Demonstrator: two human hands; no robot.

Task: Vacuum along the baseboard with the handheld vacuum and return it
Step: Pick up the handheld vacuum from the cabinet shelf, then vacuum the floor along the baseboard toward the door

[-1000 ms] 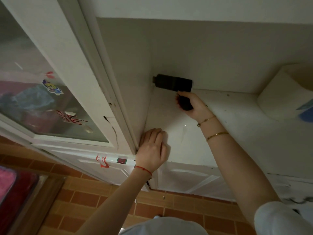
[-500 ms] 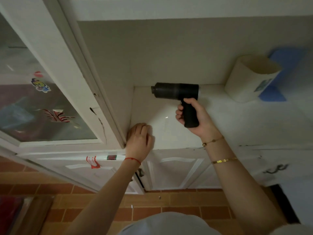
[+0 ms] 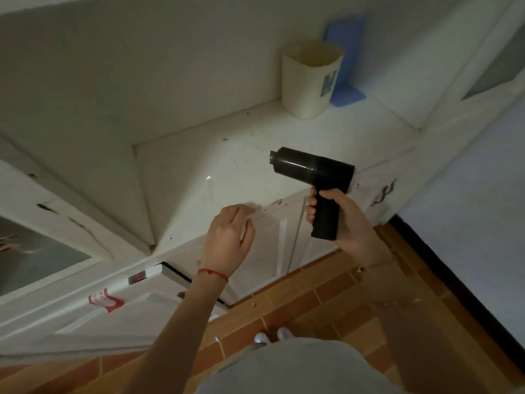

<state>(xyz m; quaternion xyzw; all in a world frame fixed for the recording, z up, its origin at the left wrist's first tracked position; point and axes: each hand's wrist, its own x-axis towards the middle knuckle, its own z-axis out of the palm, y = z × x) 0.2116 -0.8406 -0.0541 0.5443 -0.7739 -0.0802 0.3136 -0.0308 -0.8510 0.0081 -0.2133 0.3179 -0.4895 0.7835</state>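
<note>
since half a second ago i see the handheld vacuum [image 3: 312,172] has come away from the back corner of the recess and now hangs out over the front edge of the counter [image 3: 181,180], further to the right. the left hand [image 3: 230,237] has also left the corner by the cabinet frame and shifted right along the front edge.

my right hand [image 3: 345,220] has its fingers wrapped round the black grip of the vacuum, thumb side toward me, holding it in the air with the barrel level and the nozzle pointing left. the barrel sits above the counter's front lip; nothing of the vacuum touches the surface as far as i can tell. the left hand is relaxed, fingers loosely bent, fingertips at the counter's edge above the lower cabinet door [image 3: 267,248]; it holds nothing. a red string bracelet [image 3: 213,273] is on that wrist.

at the back of the counter stands a cream bin [image 3: 308,81], upright, with a blue board [image 3: 348,61] leaning on the wall just behind it. small dark crumbs [image 3: 235,163] are scattered on the white surface between the bin and the vacuum. to the left a glass-fronted cabinet door [image 3: 42,260] is partly in view. below is an orange brick-pattern tile floor [image 3: 326,302].
</note>
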